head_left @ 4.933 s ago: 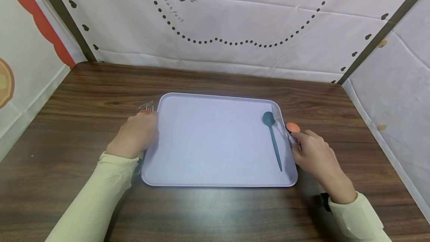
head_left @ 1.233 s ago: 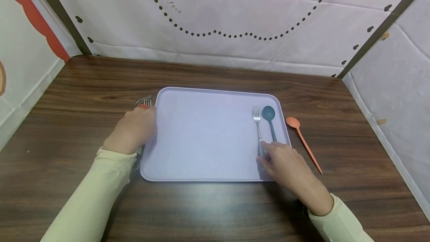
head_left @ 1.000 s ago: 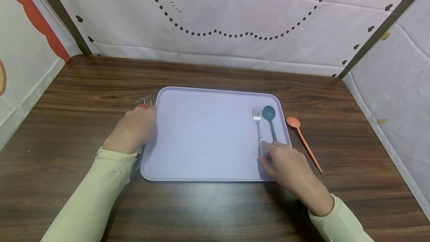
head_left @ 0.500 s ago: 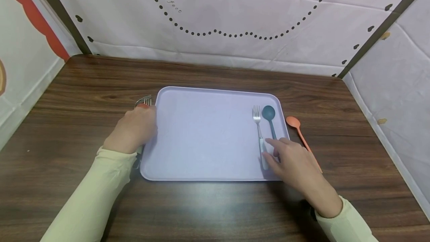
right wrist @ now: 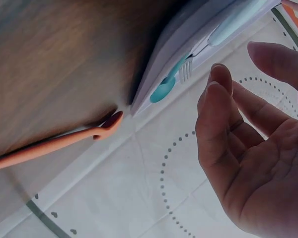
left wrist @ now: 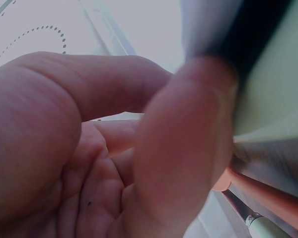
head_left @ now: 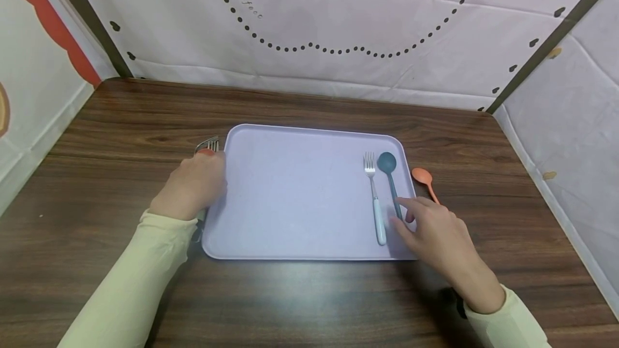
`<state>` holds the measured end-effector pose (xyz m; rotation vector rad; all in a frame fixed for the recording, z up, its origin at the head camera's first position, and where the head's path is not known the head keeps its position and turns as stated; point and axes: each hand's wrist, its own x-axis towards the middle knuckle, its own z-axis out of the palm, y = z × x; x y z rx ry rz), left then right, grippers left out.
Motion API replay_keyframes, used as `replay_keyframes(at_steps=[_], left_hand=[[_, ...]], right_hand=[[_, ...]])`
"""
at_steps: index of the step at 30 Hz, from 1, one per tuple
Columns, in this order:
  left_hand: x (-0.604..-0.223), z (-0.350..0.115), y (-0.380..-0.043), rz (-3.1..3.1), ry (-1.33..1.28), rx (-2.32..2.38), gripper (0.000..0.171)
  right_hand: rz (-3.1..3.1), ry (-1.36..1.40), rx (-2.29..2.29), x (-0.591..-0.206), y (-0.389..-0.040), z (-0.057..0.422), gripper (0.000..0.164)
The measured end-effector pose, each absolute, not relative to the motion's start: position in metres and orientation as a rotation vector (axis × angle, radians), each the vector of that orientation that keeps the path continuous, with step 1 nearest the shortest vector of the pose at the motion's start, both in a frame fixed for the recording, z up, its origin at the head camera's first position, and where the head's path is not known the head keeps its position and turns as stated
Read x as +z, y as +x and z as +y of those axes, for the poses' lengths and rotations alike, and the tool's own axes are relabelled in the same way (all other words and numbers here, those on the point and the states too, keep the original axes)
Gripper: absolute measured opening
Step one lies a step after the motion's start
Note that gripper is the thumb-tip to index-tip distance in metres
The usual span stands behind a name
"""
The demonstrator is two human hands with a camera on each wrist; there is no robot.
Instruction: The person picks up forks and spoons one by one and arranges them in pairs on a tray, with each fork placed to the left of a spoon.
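Observation:
My left hand (head_left: 191, 184) stays at the left edge of the lavender tray (head_left: 300, 192). Its fingers curl in the left wrist view, with a fingertip (left wrist: 208, 74) right at the tray's rim; I cannot tell whether they grip it. Under and beyond this hand, fork tines (head_left: 213, 145) and part of an orange spoon bowl (head_left: 208, 151) show. A fork (head_left: 379, 219) with a pale blue handle lies on the tray, left of a teal spoon (head_left: 387, 162). My right hand (head_left: 440, 232) hovers over the tray's right edge, thumb and forefinger apart, overlapping the teal spoon's handle.
An orange spoon (head_left: 422, 176) lies on the wooden table (head_left: 309, 299) right of the tray, its handle partly hidden behind my right hand. A printed cloth (head_left: 329, 20) hangs behind the table, with cloth walls at both sides.
My right hand has carried the fork from the tray's right edge to the teal spoon's left, let go of it and drawn off to the right. My left hand keeps its place.

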<state>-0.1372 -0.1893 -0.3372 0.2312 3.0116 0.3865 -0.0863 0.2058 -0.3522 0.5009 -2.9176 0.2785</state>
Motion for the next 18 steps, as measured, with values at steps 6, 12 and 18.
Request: replay_keyframes(at_steps=[6, 12, 18], left_hand=[[-0.338, -0.190, -0.138, 3.014, 0.231, 0.386, 0.017], [-0.339, -0.190, -0.138, 3.005, 0.219, 0.390, 0.017], [-0.338, -0.190, -0.138, 3.018, 0.221, 0.388, 0.016]], right_hand=[[-2.912, 0.469, 0.288, -0.352, -0.086, 0.214, 0.033], [-2.919, 0.424, 0.284, -0.353, -0.089, 0.224, 0.033], [-2.931, 0.390, 0.297, -0.355, -0.088, 0.233, 0.025]])
